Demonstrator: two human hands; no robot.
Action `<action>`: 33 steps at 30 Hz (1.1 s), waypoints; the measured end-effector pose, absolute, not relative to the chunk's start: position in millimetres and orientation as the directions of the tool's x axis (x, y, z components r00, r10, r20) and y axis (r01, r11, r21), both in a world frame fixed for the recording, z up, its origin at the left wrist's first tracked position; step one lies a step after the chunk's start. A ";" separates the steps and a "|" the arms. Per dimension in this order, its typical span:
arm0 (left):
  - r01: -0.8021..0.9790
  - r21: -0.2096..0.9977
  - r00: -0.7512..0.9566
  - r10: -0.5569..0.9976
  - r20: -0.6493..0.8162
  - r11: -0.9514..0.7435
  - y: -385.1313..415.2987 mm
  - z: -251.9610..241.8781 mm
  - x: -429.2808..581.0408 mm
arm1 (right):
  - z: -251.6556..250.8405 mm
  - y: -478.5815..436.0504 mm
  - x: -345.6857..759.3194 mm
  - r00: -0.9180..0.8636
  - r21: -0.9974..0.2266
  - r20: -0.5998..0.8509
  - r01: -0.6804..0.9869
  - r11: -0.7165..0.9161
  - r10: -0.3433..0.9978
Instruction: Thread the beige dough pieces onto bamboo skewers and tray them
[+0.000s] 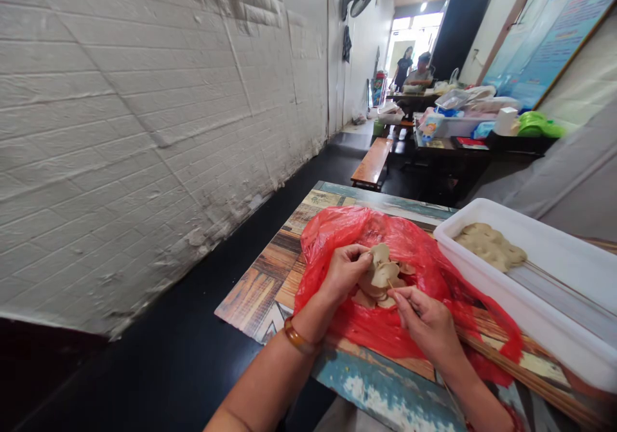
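Note:
My left hand (348, 268) pinches a thin, round-edged beige slice (380, 253) between thumb and fingers. In my right hand (420, 315) is a thin wooden skewer (391, 284), its tip at another beige slice (386, 274) just below the first. Whether the tip has gone through that slice I cannot tell. Under both hands, more beige slices (365, 299) lie in an opened red plastic bag (332, 226) on the table. To the right stands a white plastic tub (544, 310) with skewered beige slices (489, 245) at its far end.
A bundle of wooden skewers (525, 377) lies along the right side of the wood-patterned table (260, 284). Beyond it are an orange bench (373, 161) and a cluttered table (463, 143). Two people (418, 75) are at the far end. A white brick-patterned wall (144, 130) runs along the left.

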State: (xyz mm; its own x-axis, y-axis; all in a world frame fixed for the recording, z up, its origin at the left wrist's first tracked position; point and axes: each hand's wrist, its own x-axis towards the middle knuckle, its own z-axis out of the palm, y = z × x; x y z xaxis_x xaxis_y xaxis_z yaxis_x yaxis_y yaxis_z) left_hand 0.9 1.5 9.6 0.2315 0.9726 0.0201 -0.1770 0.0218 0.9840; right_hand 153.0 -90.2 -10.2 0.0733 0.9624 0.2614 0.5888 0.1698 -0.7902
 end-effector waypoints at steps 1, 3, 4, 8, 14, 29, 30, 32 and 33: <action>-0.175 0.984 0.237 0.971 0.022 0.021 1.6 9.4 0.8 | -10.5 -90.0 152.9 0.077 -0.792 0.264 0.586 0.170 0.962; -0.168 0.986 0.247 0.969 0.029 0.014 1.7 9.1 0.9 | -10.6 -89.6 152.7 0.082 -0.798 0.262 0.578 0.168 0.962; -0.163 0.987 0.252 0.967 0.034 0.008 1.6 9.2 0.9 | -10.4 -89.5 152.6 0.082 -0.802 0.260 0.574 0.168 0.962; -0.160 0.987 0.284 0.958 0.035 0.012 0.8 10.6 1.1 | -9.1 -89.3 152.1 0.097 -0.836 0.230 0.529 0.145 0.968; -0.286 0.953 0.364 0.931 0.015 0.097 -0.3 14.2 0.0 | -6.7 -88.7 151.9 0.116 -0.942 0.083 0.334 0.040 0.990; -0.279 0.921 0.476 0.872 -0.115 0.273 3.0 8.2 -2.4 | -4.6 -88.5 152.5 0.104 -0.985 0.000 0.174 -0.018 0.995; -0.278 0.922 0.474 0.874 -0.111 0.268 3.0 8.0 -1.9 | -4.6 -88.2 152.6 0.110 -0.977 0.027 0.212 0.003 0.994; -0.290 0.925 0.451 0.887 -0.093 0.245 3.3 7.9 -0.8 | -4.7 -87.6 152.4 0.119 -0.958 0.077 0.284 0.041 0.990; -0.308 0.920 0.444 0.892 -0.085 0.241 3.4 8.2 -0.3 | -4.8 -87.4 152.2 0.122 -0.950 0.093 0.307 0.052 0.988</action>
